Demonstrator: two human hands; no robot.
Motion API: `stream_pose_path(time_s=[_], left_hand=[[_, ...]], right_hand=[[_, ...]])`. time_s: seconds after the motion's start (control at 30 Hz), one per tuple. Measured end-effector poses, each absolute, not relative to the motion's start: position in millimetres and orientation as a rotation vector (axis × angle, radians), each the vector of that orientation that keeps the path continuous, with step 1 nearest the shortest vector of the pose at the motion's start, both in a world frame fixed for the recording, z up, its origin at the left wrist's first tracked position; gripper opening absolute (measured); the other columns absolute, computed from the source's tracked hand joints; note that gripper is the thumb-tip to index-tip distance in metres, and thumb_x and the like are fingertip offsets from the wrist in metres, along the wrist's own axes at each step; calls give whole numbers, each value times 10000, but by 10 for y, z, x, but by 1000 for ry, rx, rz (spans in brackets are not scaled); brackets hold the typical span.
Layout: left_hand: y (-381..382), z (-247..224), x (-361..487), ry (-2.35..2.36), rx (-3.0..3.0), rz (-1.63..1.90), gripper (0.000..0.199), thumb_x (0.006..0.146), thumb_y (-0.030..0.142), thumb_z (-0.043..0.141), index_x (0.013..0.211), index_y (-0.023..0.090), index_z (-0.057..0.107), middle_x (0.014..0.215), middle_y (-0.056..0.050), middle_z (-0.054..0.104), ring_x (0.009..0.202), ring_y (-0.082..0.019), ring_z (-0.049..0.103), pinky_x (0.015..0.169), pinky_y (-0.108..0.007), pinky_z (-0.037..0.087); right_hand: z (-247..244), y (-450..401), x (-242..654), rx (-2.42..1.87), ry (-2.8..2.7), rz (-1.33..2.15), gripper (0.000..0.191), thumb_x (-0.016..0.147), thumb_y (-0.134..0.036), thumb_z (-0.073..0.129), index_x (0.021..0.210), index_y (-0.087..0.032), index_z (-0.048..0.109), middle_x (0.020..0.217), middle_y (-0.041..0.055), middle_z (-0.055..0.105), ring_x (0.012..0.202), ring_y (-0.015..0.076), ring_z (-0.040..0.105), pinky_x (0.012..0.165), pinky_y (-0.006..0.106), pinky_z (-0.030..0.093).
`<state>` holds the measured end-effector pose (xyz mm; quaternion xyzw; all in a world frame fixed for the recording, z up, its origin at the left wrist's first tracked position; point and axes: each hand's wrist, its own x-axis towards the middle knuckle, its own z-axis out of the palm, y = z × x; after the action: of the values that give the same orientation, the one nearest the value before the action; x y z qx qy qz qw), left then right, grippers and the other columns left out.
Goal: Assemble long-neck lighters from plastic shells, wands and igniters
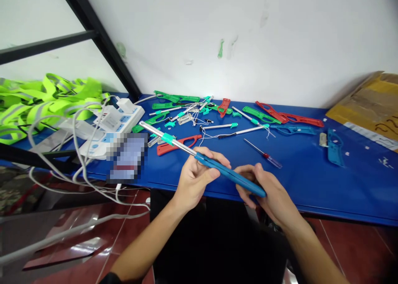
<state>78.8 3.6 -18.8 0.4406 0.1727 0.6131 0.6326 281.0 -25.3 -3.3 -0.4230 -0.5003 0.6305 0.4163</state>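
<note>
Pinched between thumb and fingers of my left hand [199,176] is a long-neck lighter with a blue plastic handle [231,174]. Its metal tube [185,146] points up to the left, wrapped by a turquoise-green piece [168,139]. My right hand [270,188] curls around the handle's lower end, fingers partly hidden behind it. Beyond the hands lie several metal tubes with thin wires [217,126] and green, red and blue handle shells, among them a red shell [164,148] and a blue shell [336,149]. A screwdriver [272,159] rests right of centre.
On the blue table [311,184] at left are a power strip [124,122] with chargers, a blurred-out phone [129,155] and loose white cables. Yellow-green reflective straps [52,101] pile behind a black frame [105,47]. A taped cardboard box [370,105] stands at right.
</note>
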Motion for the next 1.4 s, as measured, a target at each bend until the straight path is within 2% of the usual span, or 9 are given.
stream_pose_path(time_s=[0.07, 0.13, 0.27, 0.47, 0.63, 1.07, 1.17, 1.27, 1.4], left_hand=[[31, -204, 788, 415, 1036, 1420, 225, 965, 246, 852, 1089, 224, 665, 1050, -17, 831, 983, -159, 800, 905, -278, 638], [14, -223, 806, 433, 1072, 1404, 183, 970, 200, 839, 1075, 207, 689, 1044, -30, 841, 995, -164, 813, 897, -264, 645], [-38, -228, 859, 459, 1164, 1421, 179, 945, 152, 850, 1095, 197, 762, 1141, -63, 828, 995, -182, 826, 921, -295, 669], [-54, -211, 779, 493, 1388, 1451, 283, 948, 281, 863, 1223, 228, 828, 1205, -104, 800, 1024, -238, 824, 975, -401, 688], [-65, -226, 707, 395, 1415, 1421, 241, 981, 227, 819, 1220, 264, 829, 1121, -68, 857, 1097, -236, 817, 1141, -484, 620], [-237, -223, 798, 398, 1460, 1480, 148, 1076, 303, 701, 1142, 182, 755, 1108, -112, 831, 1071, -237, 820, 1046, -487, 684], [-226, -173, 814, 411, 1426, 1496, 132, 1066, 289, 718, 1143, 190, 761, 1103, -94, 822, 1055, -223, 824, 1046, -464, 685], [-158, -111, 789, 340, 1388, 1533, 132, 1058, 295, 731, 1149, 206, 769, 1076, -61, 811, 1037, -203, 825, 1048, -441, 683], [-36, -89, 771, 276, 1329, 1591, 137, 1066, 346, 721, 1132, 230, 747, 1043, -29, 782, 989, -180, 825, 1025, -429, 688]], right_hand=[[-43, -281, 2824, -1058, -1604, 1154, 451, 1100, -585, 546, 1217, -228, 797, 960, 78, 796, 760, 183, 729, 666, 298, 577], [-57, -306, 2815, -1011, -1819, 669, 296, 1037, -451, 723, 1255, -262, 789, 1149, 83, 813, 993, 232, 776, 857, 348, 617], [-79, -334, 2758, -946, -1869, 240, 249, 980, -190, 793, 1219, -248, 763, 1082, 62, 823, 939, 217, 784, 839, 352, 627], [-83, -345, 2803, -919, -1902, 156, 352, 956, -74, 780, 1268, -229, 728, 1097, 75, 803, 1003, 229, 762, 872, 388, 624], [-83, -361, 2832, -868, -1939, 192, 412, 947, -37, 769, 1311, -219, 700, 1138, 79, 783, 1059, 226, 751, 906, 387, 624], [-53, -457, 2796, -736, -1884, 311, 470, 922, 46, 726, 1310, -218, 700, 1076, 81, 774, 982, 232, 755, 854, 425, 650], [-2, -456, 2804, -822, -1901, 289, 403, 952, -13, 739, 1289, -231, 699, 1073, 74, 782, 981, 223, 760, 854, 392, 650], [62, -406, 2905, -955, -1996, 217, 274, 1002, -207, 768, 1267, -238, 707, 1100, 76, 808, 1019, 238, 781, 919, 387, 653], [104, -334, 3101, -1001, -2119, 215, 345, 1087, -355, 651, 1421, -270, 652, 1163, 73, 839, 1019, 236, 815, 917, 357, 662]])
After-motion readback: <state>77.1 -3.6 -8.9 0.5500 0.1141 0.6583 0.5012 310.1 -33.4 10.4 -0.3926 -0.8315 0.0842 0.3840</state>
